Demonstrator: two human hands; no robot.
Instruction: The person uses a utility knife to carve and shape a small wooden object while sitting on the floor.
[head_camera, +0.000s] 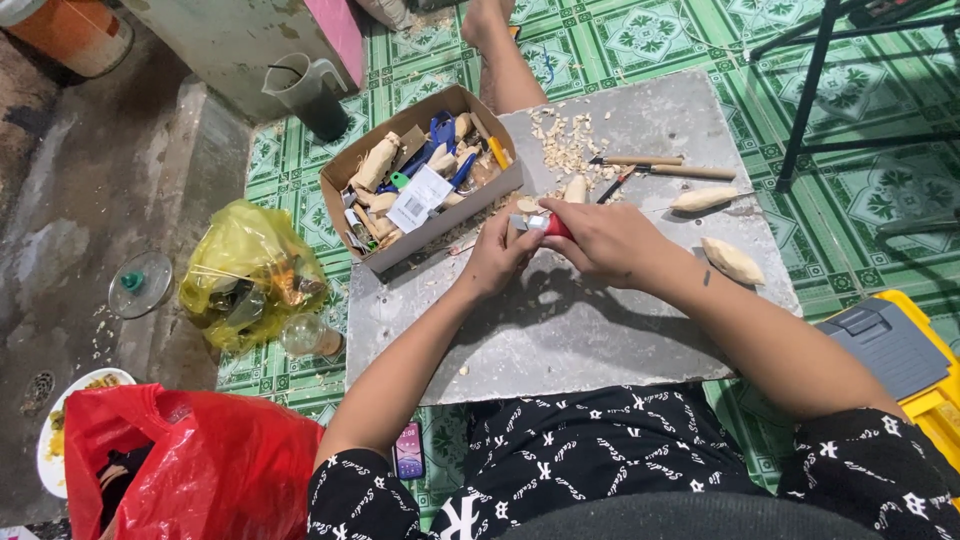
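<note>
Green patterned tile floor, grey slab (600, 340) as work surface. Cardboard box (425, 180) of tools at slab's far left corner. Left hand (497, 255) pinches small wood piece (576, 189), mid-slab: light, stiff, smooth; grip by thick end. Right hand (600, 238) clamped on red-handled knife (545, 224). Carved blanks (733, 260) near right edge.

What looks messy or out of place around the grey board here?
Pale wood shavings lie scattered over the far part of the grey board, with more chips on the concrete at left. A phone lies on the floor beside the person's leg.
</note>
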